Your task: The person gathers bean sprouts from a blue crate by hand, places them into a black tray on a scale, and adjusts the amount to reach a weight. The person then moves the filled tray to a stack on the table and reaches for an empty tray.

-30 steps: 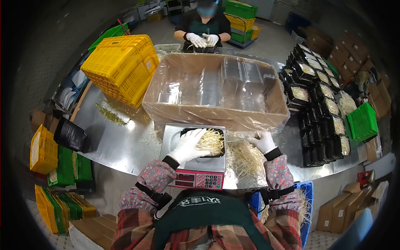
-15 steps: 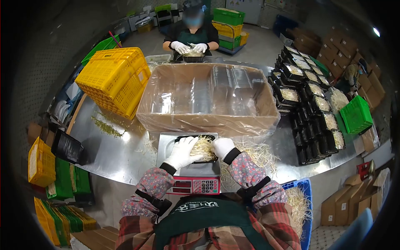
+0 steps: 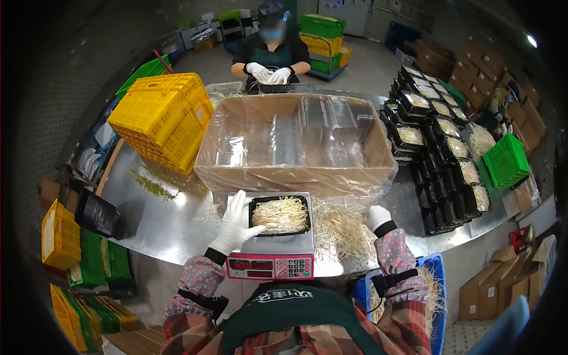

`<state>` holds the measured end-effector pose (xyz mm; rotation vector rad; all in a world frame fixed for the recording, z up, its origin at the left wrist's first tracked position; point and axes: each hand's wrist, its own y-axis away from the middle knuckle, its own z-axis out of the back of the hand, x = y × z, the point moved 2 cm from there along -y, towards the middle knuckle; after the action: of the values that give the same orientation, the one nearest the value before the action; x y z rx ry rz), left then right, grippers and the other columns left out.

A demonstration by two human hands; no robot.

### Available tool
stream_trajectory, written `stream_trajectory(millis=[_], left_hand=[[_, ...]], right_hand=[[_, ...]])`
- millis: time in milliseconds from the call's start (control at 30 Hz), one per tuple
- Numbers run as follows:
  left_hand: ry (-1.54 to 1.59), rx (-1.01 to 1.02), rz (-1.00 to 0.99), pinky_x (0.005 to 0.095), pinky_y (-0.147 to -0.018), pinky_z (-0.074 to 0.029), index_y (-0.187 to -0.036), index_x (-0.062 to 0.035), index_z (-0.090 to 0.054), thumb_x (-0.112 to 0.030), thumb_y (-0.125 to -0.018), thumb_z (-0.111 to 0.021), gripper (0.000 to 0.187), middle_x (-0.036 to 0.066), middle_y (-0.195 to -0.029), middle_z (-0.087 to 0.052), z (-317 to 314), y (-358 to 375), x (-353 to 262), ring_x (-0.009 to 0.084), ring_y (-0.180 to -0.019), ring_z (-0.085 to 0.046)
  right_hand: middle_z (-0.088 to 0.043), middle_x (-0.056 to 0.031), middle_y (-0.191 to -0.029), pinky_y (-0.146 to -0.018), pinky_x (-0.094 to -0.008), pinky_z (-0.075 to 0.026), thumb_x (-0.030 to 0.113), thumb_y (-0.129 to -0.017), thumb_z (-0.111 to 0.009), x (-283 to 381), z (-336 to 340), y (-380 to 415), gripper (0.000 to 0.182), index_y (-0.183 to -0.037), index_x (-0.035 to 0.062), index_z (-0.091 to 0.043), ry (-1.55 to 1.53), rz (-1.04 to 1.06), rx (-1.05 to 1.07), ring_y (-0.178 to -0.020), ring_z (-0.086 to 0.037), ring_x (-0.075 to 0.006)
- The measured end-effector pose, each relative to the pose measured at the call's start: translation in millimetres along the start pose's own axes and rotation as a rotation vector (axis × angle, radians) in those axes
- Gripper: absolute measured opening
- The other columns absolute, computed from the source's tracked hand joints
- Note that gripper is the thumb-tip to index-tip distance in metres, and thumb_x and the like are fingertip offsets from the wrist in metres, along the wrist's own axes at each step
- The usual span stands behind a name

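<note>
A black tray of bean sprouts (image 3: 280, 215) rests on the metal plate of a red scale (image 3: 269, 267), whose red display is lit. My left hand (image 3: 234, 227), in a white glove, is beside the tray's left edge with its fingers and thumb apart, holding nothing. At the right edge of a loose pile of sprouts (image 3: 342, 232) is my right hand (image 3: 377, 218), also white-gloved, with the fingers curled in; whatever they hold, if anything, is hidden.
A plastic-lined cardboard box (image 3: 296, 177) stands beyond the scale. Yellow crates (image 3: 157, 121) are at the left, stacked filled trays (image 3: 441, 142) at the right. Across the table a co-worker's gloved hands (image 3: 269, 75) touch a tray. A blue basket (image 3: 438, 302) holds sprouts below right.
My left hand has let go of the tray and opened at its left side. My right hand has moved right, off the tray to the pile's edge. The scale display now shows lit digits.
</note>
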<state>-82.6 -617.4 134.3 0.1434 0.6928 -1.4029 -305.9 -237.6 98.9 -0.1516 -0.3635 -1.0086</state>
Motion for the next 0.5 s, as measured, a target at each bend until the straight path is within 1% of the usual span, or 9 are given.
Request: stream_trajectory(millis=[67, 100, 133, 167, 233, 300, 367, 467, 500], left_hand=[[0.018, 0.014, 0.053, 0.043, -0.114, -0.029, -0.143, 0.0114, -0.031, -0.037, -0.068, -0.084, 0.104, 0.029, -0.145, -0.038, -7.8, 5.1, 12.2, 0.0388, -0.137, -0.036], [0.041, 0.031, 0.114, 0.0426, -0.114, -0.03, -0.143, 0.0112, -0.031, -0.038, -0.068, -0.083, 0.103, 0.029, -0.145, -0.038, -13.5, 7.6, 17.7, 0.039, -0.137, -0.036], [0.036, -0.057, 0.062, 0.043, -0.11, -0.034, -0.139, 0.0098, -0.037, -0.033, -0.077, -0.076, 0.085, 0.028, -0.139, -0.045, -21.4, 8.7, 14.5, 0.0396, -0.131, -0.042], [0.031, -0.057, 0.062, 0.043, -0.11, -0.034, -0.139, 0.0098, -0.037, -0.033, -0.077, -0.076, 0.085, 0.028, -0.139, -0.045, -32.8, 5.7, 14.1, 0.0396, -0.131, -0.042], [-0.043, -0.107, -0.064, 0.0447, -0.106, -0.038, -0.135, 0.008, -0.044, -0.027, -0.087, -0.065, 0.063, 0.026, -0.132, -0.052, -53.4, -5.5, 5.3, 0.0401, -0.123, -0.049], [-0.078, -0.115, -0.095, 0.0465, -0.1, -0.04, -0.128, 0.0035, -0.052, -0.023, -0.088, -0.058, 0.048, 0.022, -0.125, -0.057, -72.1, -17.0, -10.1, 0.0376, -0.115, -0.053], [-0.222, -0.038, -0.15, 0.0465, -0.097, -0.042, -0.123, 0.0004, -0.054, -0.021, -0.085, -0.058, 0.044, 0.018, -0.121, -0.057, -91.0, -21.8, -5.3, 0.0351, -0.112, -0.053], [-0.18, 0.101, -0.057, 0.046, -0.098, -0.04, -0.123, -0.0037, -0.055, -0.023, -0.081, -0.06, 0.046, 0.017, -0.118, -0.056, -93.3, -30.2, -5.3, 0.0338, -0.112, -0.051], [-0.153, 0.154, -0.007, 0.0458, -0.099, -0.04, -0.124, -0.0051, -0.055, -0.025, -0.08, -0.061, 0.048, 0.017, -0.12, -0.056, -92.5, -32.0, -9.9, 0.0341, -0.114, -0.051]], right_hand=[[-0.07, -0.0178, -0.094, -0.076, -0.0422, -0.054, 0.027, -0.08, -0.073, -13.5, -12.8, 1.0, 0.04, -0.115, 0.0085, -0.067, 0.389, 0.014, 0.227, -0.087, -0.068, -0.0339], [-0.07, -0.0178, -0.094, -0.076, -0.0422, -0.054, 0.027, -0.08, -0.073, -5.1, -12.8, -4.0, 0.04, -0.115, 0.0085, -0.067, 0.392, 0.02, 0.224, -0.087, -0.068, -0.0339], [-0.07, -0.0178, -0.099, -0.079, -0.0423, -0.053, 0.027, -0.082, -0.071, 17.6, -13.3, -8.6, 0.044, -0.121, 0.0072, -0.062, 0.222, 0.103, 0.029, -0.09, -0.067, -0.0341], [-0.069, -0.0178, -0.104, -0.082, -0.0424, -0.053, 0.028, -0.085, -0.068, 44.4, -13.8, -12.2, 0.048, -0.126, 0.0059, -0.058, 0.048, 0.181, -0.166, -0.094, -0.067, -0.0342], [-0.068, -0.0191, -0.108, -0.088, -0.042, -0.051, 0.029, -0.089, -0.063, 125.9, 2.9, -16.9, 0.044, -0.123, 0.0014, -0.059, -0.182, 0.311, -0.2, -0.101, -0.064, -0.0349], [-0.065, -0.0192, -0.115, -0.096, -0.0434, -0.046, 0.03, -0.092, -0.06, 173.9, -33.8, -26.4, 0.044, -0.125, 0.001, -0.058, -0.387, 0.654, -0.326, -0.11, -0.06, -0.0349], [-0.061, -0.0207, -0.123, -0.102, -0.046, -0.041, 0.036, -0.094, -0.055, 202.3, -73.2, -33.3, 0.049, -0.128, 0.0014, -0.057, -0.256, 0.586, -0.101, -0.116, -0.056, -0.0364], [-0.057, -0.027, -0.128, -0.107, -0.0454, -0.037, 0.046, -0.097, -0.047, 209.3, -107.6, -35.4, 0.058, -0.135, 0.0026, -0.051, -0.238, 0.239, -0.007, -0.122, -0.052, -0.0392], [-0.057, -0.0259, -0.129, -0.108, -0.0448, -0.036, 0.051, -0.095, -0.048, 209.6, -114.7, -43.1, 0.063, -0.137, 0.0039, -0.05, -0.363, 0.155, 0.056, -0.123, -0.052, -0.0402]])
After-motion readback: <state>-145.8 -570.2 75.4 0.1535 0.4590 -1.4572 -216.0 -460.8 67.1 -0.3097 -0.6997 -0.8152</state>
